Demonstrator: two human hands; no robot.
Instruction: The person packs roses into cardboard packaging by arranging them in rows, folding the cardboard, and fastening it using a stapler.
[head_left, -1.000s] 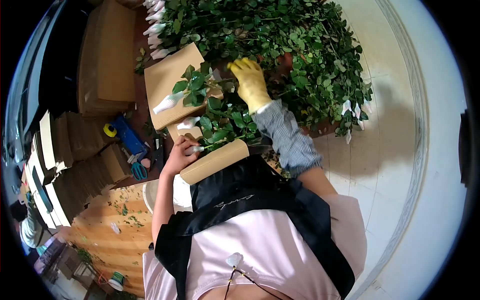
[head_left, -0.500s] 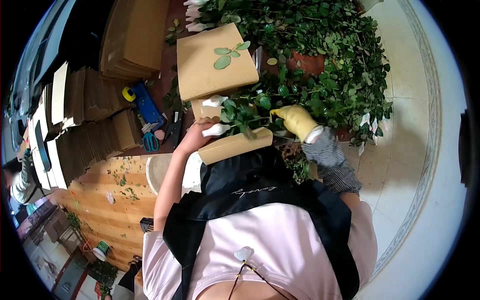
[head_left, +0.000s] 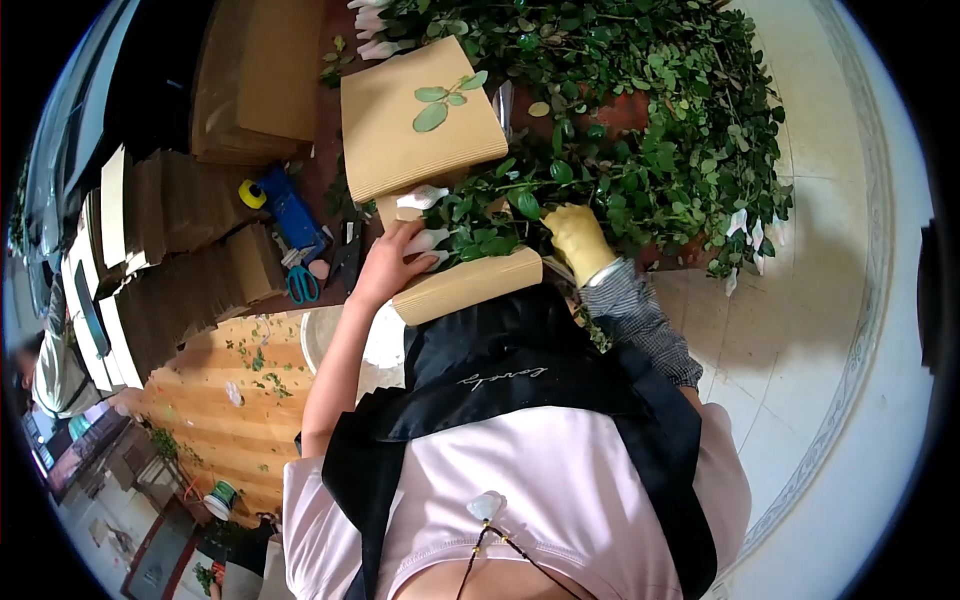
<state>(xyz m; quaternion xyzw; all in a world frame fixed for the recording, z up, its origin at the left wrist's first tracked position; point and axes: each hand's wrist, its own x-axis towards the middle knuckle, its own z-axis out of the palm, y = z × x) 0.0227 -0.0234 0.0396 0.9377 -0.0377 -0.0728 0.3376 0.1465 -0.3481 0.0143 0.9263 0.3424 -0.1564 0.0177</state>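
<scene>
My bare left hand [head_left: 391, 262] has its fingers over the white-sleeved rose heads [head_left: 427, 241] at the left end of a small bunch. The leafy stems [head_left: 495, 222] run to the right over a cardboard wrap [head_left: 470, 286], whose near side is folded up in front of me. My right hand [head_left: 578, 240], in a yellow glove, is closed around the stem ends; its fingertips are partly hidden by leaves. Another white-sleeved head [head_left: 422, 197] lies just beyond my left fingers. Behind them is a corrugated cardboard piece [head_left: 420, 120] with a loose leaf sprig [head_left: 445, 100] on it.
A large heap of leafy roses [head_left: 660, 130] covers the back right. Teal scissors [head_left: 301, 285], a blue tool [head_left: 290, 213] and yellow tape [head_left: 252, 193] lie at left, beside cardboard stacks [head_left: 255, 90]. A white bucket [head_left: 380, 340] stands below. Another person [head_left: 60, 375] is at far left.
My right hand has come down from the heap to the stem ends of the bunch. The rose held over the cardboard now lies with the others. My left fingers have shifted over the heads.
</scene>
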